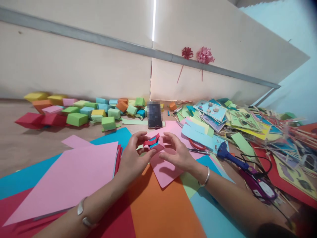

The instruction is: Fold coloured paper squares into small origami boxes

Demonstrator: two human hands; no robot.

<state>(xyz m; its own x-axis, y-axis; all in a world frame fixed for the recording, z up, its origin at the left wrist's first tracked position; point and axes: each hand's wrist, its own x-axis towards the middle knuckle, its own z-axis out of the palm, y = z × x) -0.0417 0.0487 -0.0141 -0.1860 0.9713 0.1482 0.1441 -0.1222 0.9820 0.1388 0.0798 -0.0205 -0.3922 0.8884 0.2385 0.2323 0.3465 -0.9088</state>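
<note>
Between my two hands is a small folded paper box [154,142], pink outside with a red strip across it and blue showing inside. My left hand [138,153] grips its left side, with the thumb along the near edge. On the other side, the curved fingers of my right hand [177,152] hold its right end, thumb a little below. Under the hands lie a pink sheet [163,175] and an orange sheet [158,205]. Red-handled scissors [196,144] and a pen [198,151] rest just right of my right hand.
A stack of pink paper [71,178] lies at left. Several coloured paper boxes [77,119] line the back left. A phone [155,115] stands behind my hands. At right are a blue glue gun [231,159] with a cord, picture cards [210,109] and scattered sticks.
</note>
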